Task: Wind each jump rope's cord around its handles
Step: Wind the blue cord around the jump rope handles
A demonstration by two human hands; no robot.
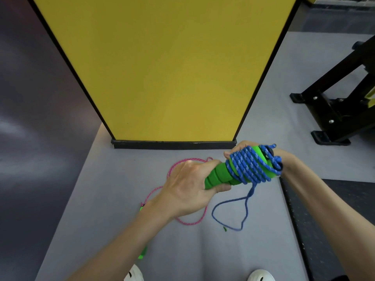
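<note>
A person's left grip [188,185] closed fully round the bare lower end of a pair of green handles [218,175], held together above the grey floor [121,179] just right of centre. The right grip [240,148] curled round the upper end from behind, at 2 o'clock from the left grip, its fingers showing over the top of the coils. A blue cord [249,165] lay wound in tight turns about that upper end, with one strand crossing the caps. The cord's loose tail [243,209] hung from the bundle towards 6 o'clock in an open loop.

A pink rope [191,224] lay uncoiled on the floor beneath the left forearm, curving from 12 o'clock of the left grip round to 6 o'clock. A green handle [143,253] lay on the floor at 7 o'clock, partly hidden by the arm. A tall yellow panel [162,67] with black edging stood at 12 o'clock, a black rack [341,110] at 2 o'clock, and a dark mat [334,220] at 4 o'clock. Two white shoes [135,273] showed at the bottom edge.
</note>
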